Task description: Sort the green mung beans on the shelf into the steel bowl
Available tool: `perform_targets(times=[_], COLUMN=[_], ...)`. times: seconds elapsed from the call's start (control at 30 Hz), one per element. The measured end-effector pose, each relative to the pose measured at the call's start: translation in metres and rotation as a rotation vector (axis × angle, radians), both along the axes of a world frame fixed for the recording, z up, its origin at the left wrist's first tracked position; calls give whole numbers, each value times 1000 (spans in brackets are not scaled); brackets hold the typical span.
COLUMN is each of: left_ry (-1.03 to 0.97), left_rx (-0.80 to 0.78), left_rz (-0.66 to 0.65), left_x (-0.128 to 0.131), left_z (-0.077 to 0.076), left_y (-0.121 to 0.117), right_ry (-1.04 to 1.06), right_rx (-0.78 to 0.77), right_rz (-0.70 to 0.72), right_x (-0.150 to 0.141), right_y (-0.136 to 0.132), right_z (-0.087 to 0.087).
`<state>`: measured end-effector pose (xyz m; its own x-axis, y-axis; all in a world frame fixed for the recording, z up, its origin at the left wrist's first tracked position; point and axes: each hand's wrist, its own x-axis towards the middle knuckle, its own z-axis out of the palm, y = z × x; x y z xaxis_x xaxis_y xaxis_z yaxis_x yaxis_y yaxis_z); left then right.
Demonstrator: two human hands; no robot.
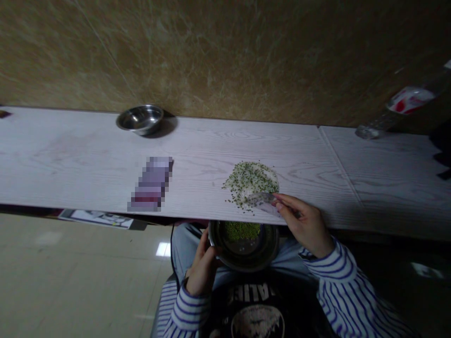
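Observation:
Below the table's front edge, my left hand (202, 267) grips the rim of a metal bowl (246, 264), fingers outside and thumb at the edge. Small green beans (243, 230) lie inside it, with a few white grains. On the table, a loose pile of green beans mixed with white grains (252, 178) is spread near the edge. My right hand (306, 223) pinches a thin, see-through plastic piece (264, 199), curved in shape, whose far end touches the near side of the pile. Its exact kind cannot be made out.
A second metal bowl (140, 119) stands at the back left by the marbled wall (211, 56). A blurred-out flat object, phone-like in shape (151, 184), lies left of the pile. At the right stands a clear plastic bottle (398, 105) on the white wood-grain table (197, 155).

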<state>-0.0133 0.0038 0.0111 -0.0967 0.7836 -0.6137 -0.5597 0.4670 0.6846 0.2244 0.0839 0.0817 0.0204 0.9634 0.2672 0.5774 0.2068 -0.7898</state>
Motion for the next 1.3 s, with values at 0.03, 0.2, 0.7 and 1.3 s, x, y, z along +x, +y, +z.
perform_targets(times=[0.03, 0.2, 0.7, 1.3], left_ry=[-16, -23, 8, -3], left_rx=[2, 10, 15, 22], left_rz=[9, 37, 15, 23], left_x=[0, 2, -3, -3], left_z=[1, 4, -5, -1], left_y=[0, 0, -1, 0], right_ry=[-3, -12, -55, -74], right_rx=[4, -1, 28, 88], right_rz=[-1, 72, -13, -7], right_x=[1, -5, -6, -25], right_y=[-2, -16, 0, 0], right_z=[1, 3, -3, -6])
